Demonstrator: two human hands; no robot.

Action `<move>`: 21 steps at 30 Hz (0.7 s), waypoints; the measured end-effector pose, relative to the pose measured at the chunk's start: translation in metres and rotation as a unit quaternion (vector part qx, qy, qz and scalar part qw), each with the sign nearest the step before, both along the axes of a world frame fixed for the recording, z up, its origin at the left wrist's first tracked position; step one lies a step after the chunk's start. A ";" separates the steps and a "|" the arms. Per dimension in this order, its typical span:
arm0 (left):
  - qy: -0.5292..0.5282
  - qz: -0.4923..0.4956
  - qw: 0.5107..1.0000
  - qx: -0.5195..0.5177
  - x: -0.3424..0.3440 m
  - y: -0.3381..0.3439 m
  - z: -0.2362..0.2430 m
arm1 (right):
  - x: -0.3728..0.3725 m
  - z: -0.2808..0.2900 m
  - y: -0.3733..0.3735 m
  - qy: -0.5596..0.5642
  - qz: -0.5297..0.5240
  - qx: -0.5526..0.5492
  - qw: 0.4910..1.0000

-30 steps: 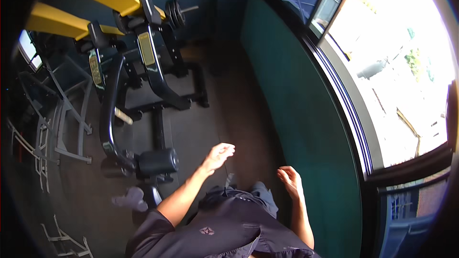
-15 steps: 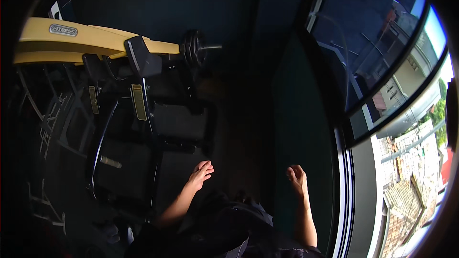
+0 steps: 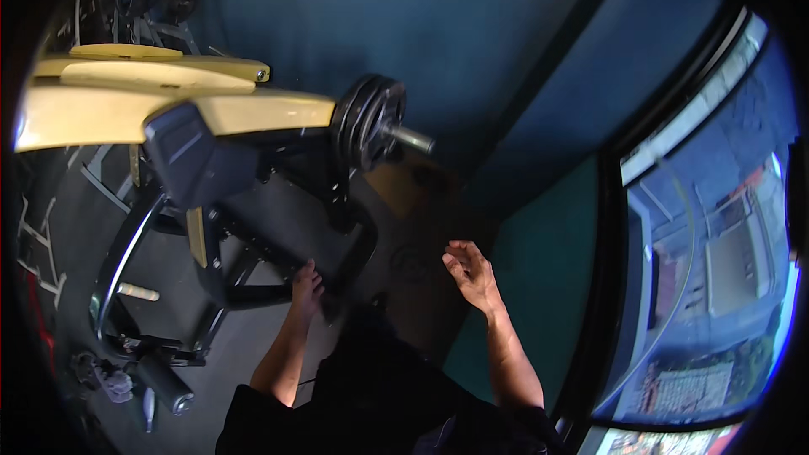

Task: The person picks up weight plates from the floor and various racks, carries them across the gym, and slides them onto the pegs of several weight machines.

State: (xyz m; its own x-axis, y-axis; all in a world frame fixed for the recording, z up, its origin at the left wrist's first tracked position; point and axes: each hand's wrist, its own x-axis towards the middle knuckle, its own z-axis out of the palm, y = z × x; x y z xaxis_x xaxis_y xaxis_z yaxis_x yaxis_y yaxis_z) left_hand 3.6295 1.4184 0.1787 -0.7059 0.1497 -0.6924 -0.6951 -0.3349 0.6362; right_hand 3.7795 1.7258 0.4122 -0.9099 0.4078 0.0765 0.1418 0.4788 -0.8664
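At far left, a grey bundle (image 3: 109, 379), too blurred to make out, lies low beside a black roller (image 3: 166, 383). Above the roller, a pale handle (image 3: 138, 291) juts from a curved, shiny black tube (image 3: 125, 257). Higher up, yellow beams (image 3: 270, 112) run across the machine, with a tilted black pad (image 3: 179, 153) in front of them and a yellow plate (image 3: 196, 236) on the upright below it. The machine's black frame (image 3: 261, 296) stands on the grey floor (image 3: 240, 362), ahead and to the left of the person.

The left hand (image 3: 308, 288) is raised near the frame, its fingers loosely curled and close together; whether it touches the frame, I cannot tell. Beyond it, black discs (image 3: 368, 122) sit on a silver bar (image 3: 410, 138) at the beams' right end, before a blue wall (image 3: 337, 17).

The right hand (image 3: 474, 276) hangs in the air, well apart from the left, fingers bent and slightly parted. Right of it come a teal panel (image 3: 539, 286) and a large window (image 3: 708, 244).
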 end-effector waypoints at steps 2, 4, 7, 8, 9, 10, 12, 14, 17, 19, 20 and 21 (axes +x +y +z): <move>0.069 -0.034 0.996 -0.051 -0.048 0.055 0.007 | -0.035 -0.001 0.054 0.000 -0.002 0.024 1.000; 0.141 -0.006 0.988 -0.065 -0.098 0.108 0.015 | -0.078 0.001 0.098 0.021 -0.020 0.055 0.998; 0.255 0.029 0.963 -0.079 -0.155 0.162 0.004 | -0.163 -0.007 0.166 -0.005 -0.017 0.012 1.000; 0.292 0.044 0.953 -0.069 -0.178 0.178 0.001 | -0.200 -0.007 0.179 0.002 0.001 0.015 1.000; 0.292 0.060 0.952 -0.070 -0.193 0.194 -0.004 | -0.230 -0.008 0.191 -0.020 0.019 0.031 0.999; 0.315 0.089 0.943 -0.055 -0.209 0.208 -0.008 | -0.263 -0.008 0.201 -0.040 0.040 0.047 0.997; 0.340 0.153 0.925 -0.078 -0.230 0.234 -0.016 | -0.331 -0.017 0.222 -0.031 0.102 0.079 0.991; 0.352 0.202 0.908 -0.105 -0.247 0.256 -0.019 | -0.400 -0.030 0.238 -0.026 0.170 0.106 0.979; 0.350 0.278 0.882 -0.148 -0.254 0.288 -0.009 | -0.492 -0.060 0.267 -0.026 0.261 0.153 0.953; 0.331 0.332 0.867 -0.170 -0.257 0.316 0.002 | -0.543 -0.085 0.283 0.026 0.325 0.218 0.920; 0.305 0.335 0.847 -0.277 -0.258 0.331 0.007 | -0.554 -0.103 0.291 0.019 0.352 0.217 0.910; 0.274 0.336 0.815 -0.385 -0.260 0.342 0.010 | -0.564 -0.120 0.291 0.028 0.372 0.239 0.896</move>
State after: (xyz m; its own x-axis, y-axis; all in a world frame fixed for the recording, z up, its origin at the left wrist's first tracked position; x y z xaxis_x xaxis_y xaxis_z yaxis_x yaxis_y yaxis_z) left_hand 3.3700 1.7605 0.1885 -0.6836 -0.7283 0.0479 -0.0605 0.1220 0.9907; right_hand 3.2159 2.0172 0.2922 -0.9055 -0.4023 0.1346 -0.4085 0.7414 -0.5324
